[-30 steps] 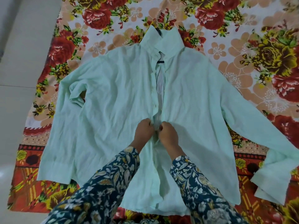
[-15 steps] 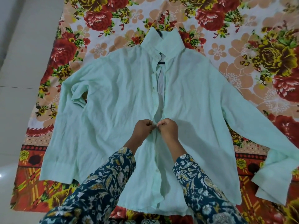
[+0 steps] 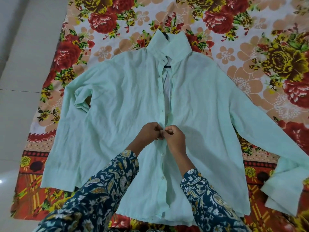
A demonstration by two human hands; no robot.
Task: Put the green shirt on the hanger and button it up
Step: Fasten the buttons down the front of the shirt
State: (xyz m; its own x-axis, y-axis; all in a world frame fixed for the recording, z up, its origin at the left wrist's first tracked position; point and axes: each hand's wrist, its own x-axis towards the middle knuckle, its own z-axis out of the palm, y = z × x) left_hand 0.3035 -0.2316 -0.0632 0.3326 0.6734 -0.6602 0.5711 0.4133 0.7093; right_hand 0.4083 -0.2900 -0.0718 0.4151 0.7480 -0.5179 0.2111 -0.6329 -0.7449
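Fingers (image 3: pixel 158 131) of the left hand (image 3: pixel 148 132) and the right hand (image 3: pixel 176 138) are curled and meet tip to tip. Each hand pinches one edge of the front opening of the pale mint-green long-sleeved shirt (image 3: pixel 117 118). The button between them is hidden, so I cannot tell whether it has passed through its hole.

Toward 6 o'clock from the hands, two small white buttons (image 3: pixel 161 154) sit on a front band that looks closed. Toward 12 o'clock the front gapes and shows the paler inside, right up to the collar. There a short bar of the black hanger (image 3: pixel 167 66) shows in the gap.

The shirt lies flat and face up on the red and peach floral bedsheet (image 3: pixel 250 52), with its collar at 12 o'clock and its hem at 6. Its sleeves spread toward 8 and 4 o'clock. Pale floor tiles (image 3: pixel 25 67) lie at 9 o'clock.

The cloth looks thin, light and limp, and it creases easily, so a firm tug would likely drag the whole garment across the sheet. The best hold seems to be on the two front edges just beside each button and its hole, one edge per hand. The buttons are small and probably slippery, so they are better gripped by the rim. The rigid hanger inside should keep the shoulders spread, provided the pulls stay gentle.
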